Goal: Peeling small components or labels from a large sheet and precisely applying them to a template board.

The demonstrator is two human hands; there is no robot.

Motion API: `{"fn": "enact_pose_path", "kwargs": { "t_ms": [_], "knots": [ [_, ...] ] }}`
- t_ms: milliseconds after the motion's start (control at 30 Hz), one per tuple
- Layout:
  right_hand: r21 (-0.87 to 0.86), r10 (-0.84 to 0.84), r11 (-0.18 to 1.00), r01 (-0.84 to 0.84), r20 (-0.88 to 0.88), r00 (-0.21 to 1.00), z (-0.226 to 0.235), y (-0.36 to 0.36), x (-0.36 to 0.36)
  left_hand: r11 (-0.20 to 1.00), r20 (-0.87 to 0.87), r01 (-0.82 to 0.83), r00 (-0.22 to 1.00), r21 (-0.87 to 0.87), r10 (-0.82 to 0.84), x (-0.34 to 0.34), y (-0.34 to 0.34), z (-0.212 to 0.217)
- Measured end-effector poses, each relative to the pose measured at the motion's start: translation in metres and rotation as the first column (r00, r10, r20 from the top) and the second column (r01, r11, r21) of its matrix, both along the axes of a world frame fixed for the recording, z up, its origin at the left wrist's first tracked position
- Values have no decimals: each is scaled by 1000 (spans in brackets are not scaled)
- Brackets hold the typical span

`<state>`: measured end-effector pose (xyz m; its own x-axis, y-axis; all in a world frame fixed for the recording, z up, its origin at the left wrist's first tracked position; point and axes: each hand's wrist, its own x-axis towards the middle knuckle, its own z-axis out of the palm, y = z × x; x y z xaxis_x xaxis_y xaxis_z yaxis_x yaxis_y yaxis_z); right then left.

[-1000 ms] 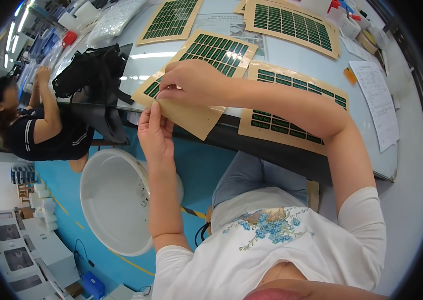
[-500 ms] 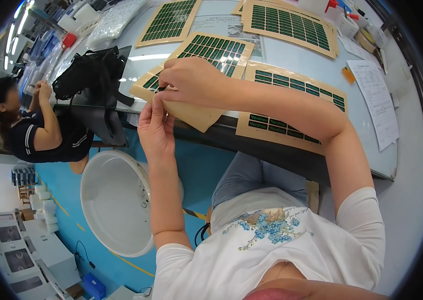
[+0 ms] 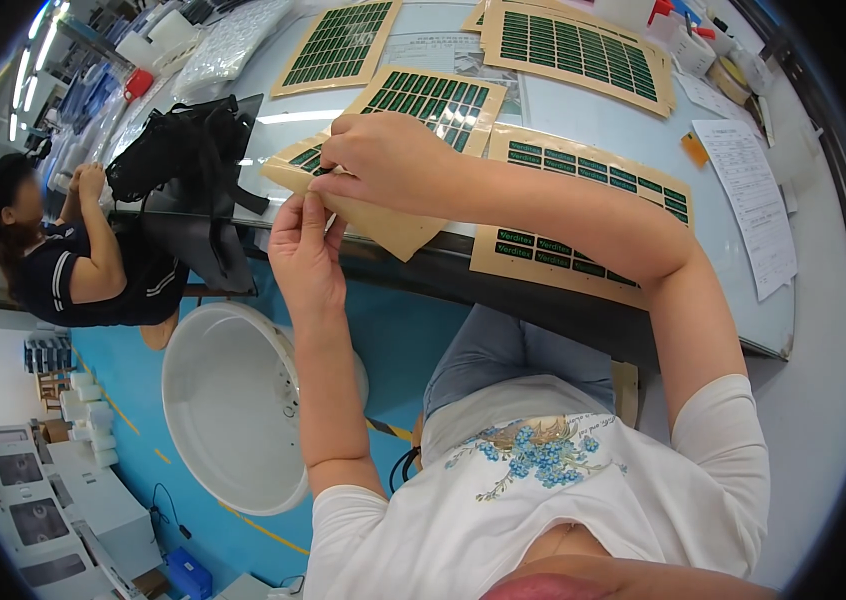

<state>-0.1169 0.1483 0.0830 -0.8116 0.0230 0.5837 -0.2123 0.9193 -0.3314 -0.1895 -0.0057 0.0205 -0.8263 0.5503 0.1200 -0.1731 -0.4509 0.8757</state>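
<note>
The left hand point(image 3: 305, 252) comes up from below the table point(image 3: 583, 120) edge, and its fingers point(image 3: 311, 212) pinch the near edge of a tan backing sheet of small dark green rectangular labels point(image 3: 373, 215); the grip is narrow and closed on the paper. For this step it seems best to keep this pinch firm and steady, so the sheet stays flat and does not bend while the other hand works. The right hand point(image 3: 388, 160) lies on top of the same sheet, its fingers curled tight at the left end where the green labels show; I cannot tell if a single label is between them. A slow, low pull along the paper is probably safer than a quick one, because a thin label may curl or tear. The sheet itself hangs over the front edge of the table, one corner pointing down. It looks like thin, light card. Similar label sheets point(image 3: 583, 215) lie flat on the table to the right.
</note>
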Motion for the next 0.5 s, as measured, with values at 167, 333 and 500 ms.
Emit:
{"fn": "enact_pose_path", "kwargs": {
  "t_ms": [167,333,500],
  "knots": [
    [-54,-54,997,55,26,998,0,1,1,999,-32,-39,999,-28,38,4,4,3],
    [-76,-55,995,59,60,997,-1,3,1,996,-62,-72,996,-56,69,5,6,3],
    [-58,-51,997,52,25,998,-2,5,1,998,-72,-66,995,-25,64,2,12,-1]
  ]
}}
